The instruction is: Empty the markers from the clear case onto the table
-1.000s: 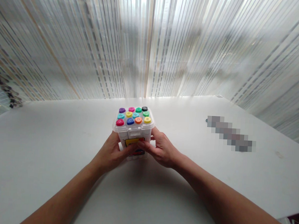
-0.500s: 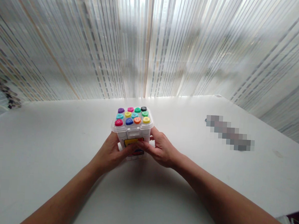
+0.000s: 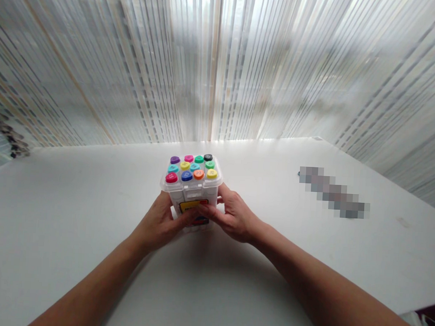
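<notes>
A clear plastic marker box [image 3: 175, 196] stands on the white table, its lidded top facing me. Several round marker caps [image 3: 186, 176] in red, blue, orange, yellow, green, purple, pink and black show at the top. On its front is a yellow label [image 3: 188, 206], partly covered by my thumbs. My left hand [image 3: 162, 223] is wrapped round the left side of the box, thumb across the front. From the other side my right hand [image 3: 232, 216] grips it, its thumb meeting the left one. The fingers behind the box are hidden.
The white table [image 3: 73, 199] spreads out on all sides. To the right lies a long narrow object [image 3: 331, 191], blurred out by pixels. A striped sheer curtain [image 3: 215, 75] hangs behind the table's far edge. Some dark and pale items sit at the lower right corner.
Almost nothing differs. The box and both hands appear a few pixels further left and up, along with a slight shift of the whole view.
</notes>
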A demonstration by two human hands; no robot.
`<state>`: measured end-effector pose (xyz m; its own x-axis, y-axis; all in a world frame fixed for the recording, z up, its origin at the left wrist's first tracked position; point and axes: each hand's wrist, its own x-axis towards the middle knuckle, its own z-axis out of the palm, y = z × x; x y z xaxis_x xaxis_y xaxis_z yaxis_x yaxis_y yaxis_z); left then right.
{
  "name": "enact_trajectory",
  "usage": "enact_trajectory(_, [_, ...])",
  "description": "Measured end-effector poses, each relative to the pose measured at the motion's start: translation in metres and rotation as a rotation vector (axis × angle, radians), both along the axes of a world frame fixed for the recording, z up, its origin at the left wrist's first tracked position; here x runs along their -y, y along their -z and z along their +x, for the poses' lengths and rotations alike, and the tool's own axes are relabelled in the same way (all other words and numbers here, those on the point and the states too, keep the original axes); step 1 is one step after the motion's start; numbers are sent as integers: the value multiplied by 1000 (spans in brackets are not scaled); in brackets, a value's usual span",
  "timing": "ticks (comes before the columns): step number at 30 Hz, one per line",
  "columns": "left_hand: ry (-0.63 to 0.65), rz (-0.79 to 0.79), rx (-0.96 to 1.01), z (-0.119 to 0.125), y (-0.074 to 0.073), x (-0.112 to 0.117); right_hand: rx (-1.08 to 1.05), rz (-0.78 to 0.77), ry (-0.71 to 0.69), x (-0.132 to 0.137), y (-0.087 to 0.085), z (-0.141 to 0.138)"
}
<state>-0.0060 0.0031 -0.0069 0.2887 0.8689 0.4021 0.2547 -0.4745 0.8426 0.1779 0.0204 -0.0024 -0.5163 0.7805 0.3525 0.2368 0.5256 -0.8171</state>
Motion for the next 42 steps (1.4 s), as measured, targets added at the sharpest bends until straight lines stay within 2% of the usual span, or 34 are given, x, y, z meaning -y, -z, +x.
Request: enact_trajectory(42, [16,-31,2,0,-1,0,-4,-2,-7,0,0,0])
